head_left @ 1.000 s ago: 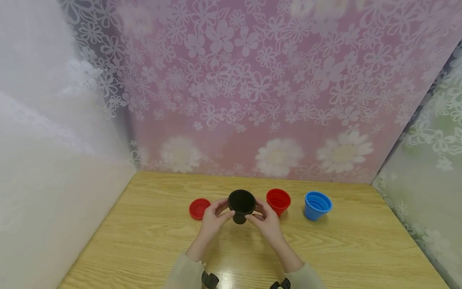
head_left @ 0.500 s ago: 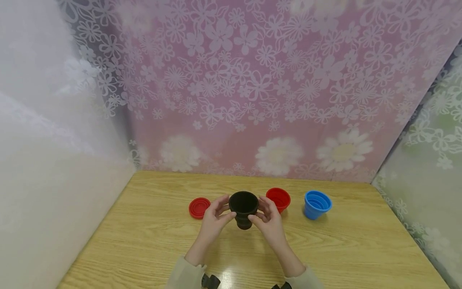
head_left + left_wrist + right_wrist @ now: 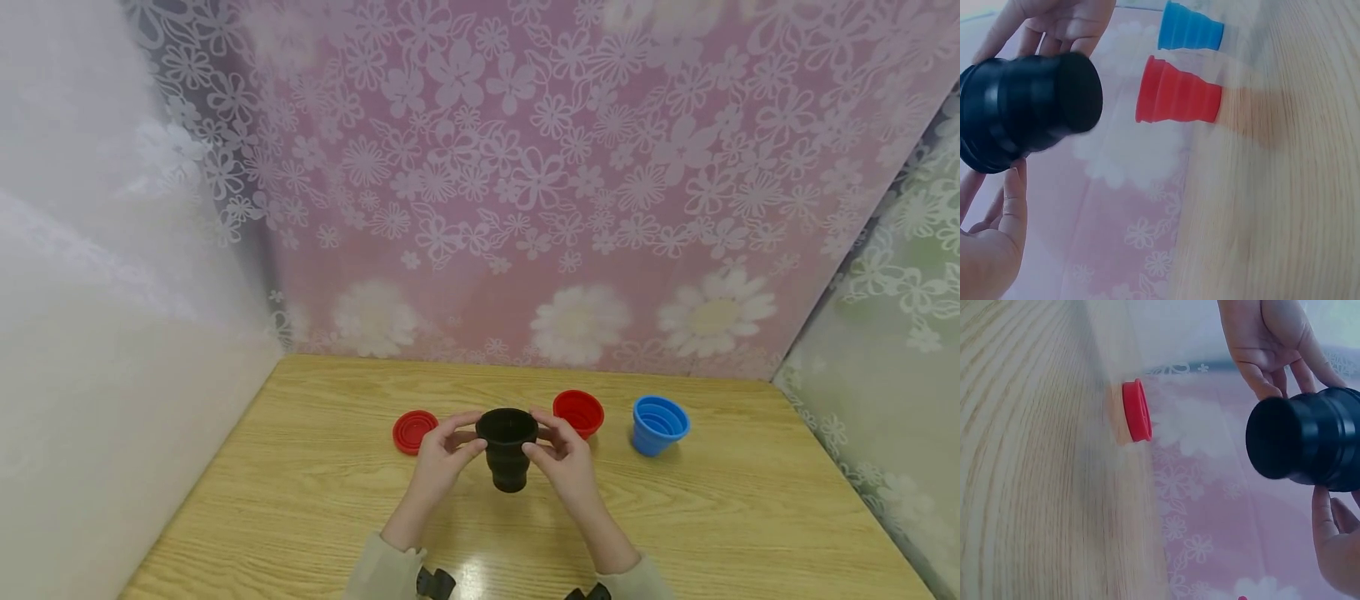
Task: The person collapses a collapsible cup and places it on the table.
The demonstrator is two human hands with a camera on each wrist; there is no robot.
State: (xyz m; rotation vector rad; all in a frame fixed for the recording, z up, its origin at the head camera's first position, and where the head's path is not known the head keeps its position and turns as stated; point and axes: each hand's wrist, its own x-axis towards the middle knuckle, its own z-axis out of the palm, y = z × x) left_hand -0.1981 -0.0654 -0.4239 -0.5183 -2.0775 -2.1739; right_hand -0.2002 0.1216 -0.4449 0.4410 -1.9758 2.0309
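Observation:
A black collapsible cup (image 3: 508, 462) is held above the table, mouth upward, its ringed wall extended. My left hand (image 3: 441, 457) grips its rim from the left, thumb at the near side. From the right, my right hand (image 3: 567, 461) pinches the same rim. The wrist views show the cup's base (image 3: 1080, 92) off the tabletop. Behind my right hand stands an extended red collapsible cup (image 3: 578, 412), partly hidden by the fingers in the head view. A flattened red collapsible cup (image 3: 414, 432) lies just beyond my left hand.
An extended blue collapsible cup (image 3: 658, 425) stands at the right, beyond the red one. The wooden table (image 3: 300, 500) ends at a pink flowered backdrop (image 3: 480, 317), with pale panels rising on both sides.
The black cup's body has grown longer, its base reaching lower below the rim. The rim has come slightly nearer to me. Both hands stay at it, and the other cups have not moved.

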